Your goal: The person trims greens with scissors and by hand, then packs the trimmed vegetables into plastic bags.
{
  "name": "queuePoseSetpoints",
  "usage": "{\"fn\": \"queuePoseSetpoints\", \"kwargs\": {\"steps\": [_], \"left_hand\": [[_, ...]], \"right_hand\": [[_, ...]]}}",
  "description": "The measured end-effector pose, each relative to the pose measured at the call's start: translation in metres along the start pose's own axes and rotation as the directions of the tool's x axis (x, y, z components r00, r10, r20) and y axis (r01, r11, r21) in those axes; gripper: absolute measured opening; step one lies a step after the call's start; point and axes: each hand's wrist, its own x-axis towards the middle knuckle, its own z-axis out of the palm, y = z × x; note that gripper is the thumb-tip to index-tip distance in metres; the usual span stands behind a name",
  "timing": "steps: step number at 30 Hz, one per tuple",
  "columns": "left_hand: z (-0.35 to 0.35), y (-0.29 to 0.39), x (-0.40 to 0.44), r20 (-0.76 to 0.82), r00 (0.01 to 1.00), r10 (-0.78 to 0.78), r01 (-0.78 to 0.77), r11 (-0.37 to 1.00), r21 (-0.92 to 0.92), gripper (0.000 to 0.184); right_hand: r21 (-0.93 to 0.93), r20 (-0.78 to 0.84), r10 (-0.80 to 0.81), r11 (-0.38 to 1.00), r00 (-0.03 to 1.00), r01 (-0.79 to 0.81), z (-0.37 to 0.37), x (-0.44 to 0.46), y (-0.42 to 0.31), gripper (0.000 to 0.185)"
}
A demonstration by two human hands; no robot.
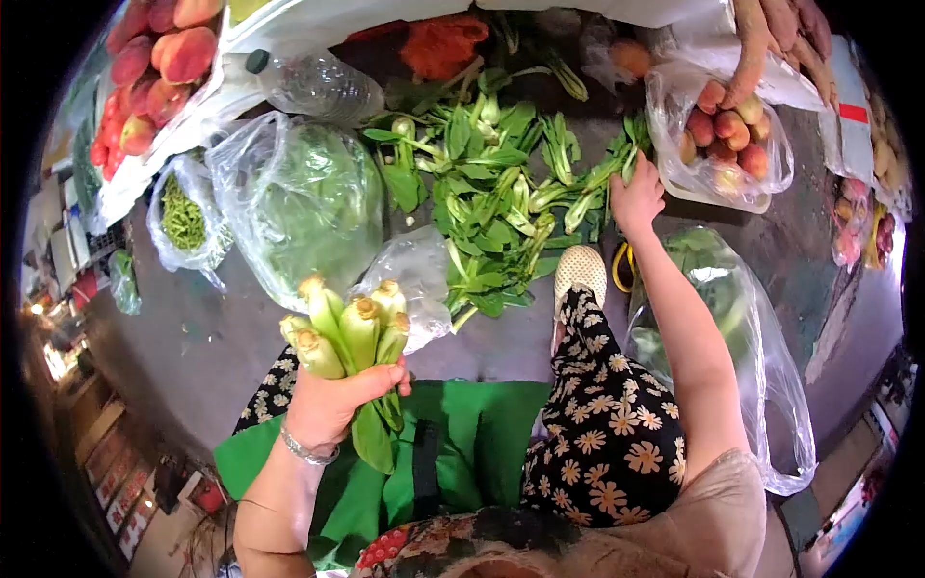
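My left hand [339, 400] is closed round a bunch of bok choy [358, 332]. Its pale cut stalk ends point up and away from me, and a few leaves hang below my fingers. On the ground ahead lies a loose pile of bok choy [491, 193], with leaves and stalks tangled together. My right hand [638, 200] is stretched to the pile's right edge, its fingers closed on a leafy stalk [631, 140]; the fingertips are partly hidden. A crumpled clear plastic bag [414, 279] lies between the bunch and the pile.
Large plastic bags of greens stand at left [308, 212] and right [703, 299]. A small bag of green pods [183, 217] and a plastic bottle [323, 87] are further left. Bagged peaches [727, 135] sit beyond my right hand. Yellow-handled scissors [624, 268] lie beside my shoe [581, 273].
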Motion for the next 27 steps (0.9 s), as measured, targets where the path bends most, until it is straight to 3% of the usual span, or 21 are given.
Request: {"fn": "queuePoseSetpoints", "kwargs": {"steps": [1,4,7,9,11,13,15,17,19,23,25,27], "left_hand": [[0.000,-0.001,0.001,0.007,1.000,-0.008,0.008,1.000,0.001,0.038],[0.000,-0.004,0.001,0.011,1.000,-0.015,0.015,0.999,0.030,0.038],[0.001,-0.005,-0.001,-0.003,1.000,-0.022,0.023,0.998,0.052,0.039],[0.001,-0.008,-0.001,0.001,1.000,-0.011,0.010,0.998,0.058,0.039],[0.001,-0.009,-0.003,-0.002,1.000,0.004,-0.004,0.998,0.059,0.039],[0.002,-0.010,-0.005,0.003,1.000,-0.008,0.008,0.997,0.080,0.039],[0.001,-0.014,-0.006,0.006,1.000,0.003,-0.004,0.996,0.090,0.040],[0.002,-0.015,-0.008,0.020,0.999,0.026,-0.028,0.995,0.099,0.040],[0.000,-0.018,-0.009,0.019,0.999,0.047,-0.049,0.992,0.114,0.039],[-0.006,-0.020,-0.007,0.015,0.996,0.083,-0.084,0.992,0.099,0.037],[-0.007,-0.019,-0.007,0.004,0.996,0.084,-0.084,0.991,0.104,0.036],[-0.009,-0.019,-0.006,0.020,0.997,0.079,-0.081,0.991,0.110,0.035]], "right_hand": [[-0.007,0.001,0.008,1.000,1.000,-0.008,0.002,-0.002,0.002,0.069],[0.049,0.007,0.228,0.972,0.974,-0.228,0.016,0.003,0.009,0.066],[0.117,0.075,0.149,0.981,0.986,-0.157,0.020,0.019,0.017,0.061],[0.104,-0.020,0.070,0.992,0.997,-0.068,0.026,0.017,0.019,0.053],[0.517,0.095,0.002,0.854,0.996,-0.051,0.026,0.013,0.014,0.049],[0.699,0.091,-0.211,0.710,0.973,0.088,0.011,-0.005,-0.008,0.048],[0.860,0.344,-0.322,0.486,0.882,-0.158,-0.006,-0.020,-0.034,0.044],[0.867,0.480,-0.380,0.344,0.791,-0.360,-0.018,-0.032,-0.054,0.040],[0.864,0.503,-0.466,0.285,0.728,-0.414,-0.041,-0.045,-0.075,0.040],[0.861,0.508,-0.515,0.297,0.690,-0.412,-0.065,-0.059,-0.101,0.035],[0.841,0.541,-0.581,0.372,0.608,-0.394,-0.072,-0.062,-0.105,0.033],[0.835,0.550,-0.563,0.387,0.617,-0.390,-0.080,-0.068,-0.110,0.031]]}}
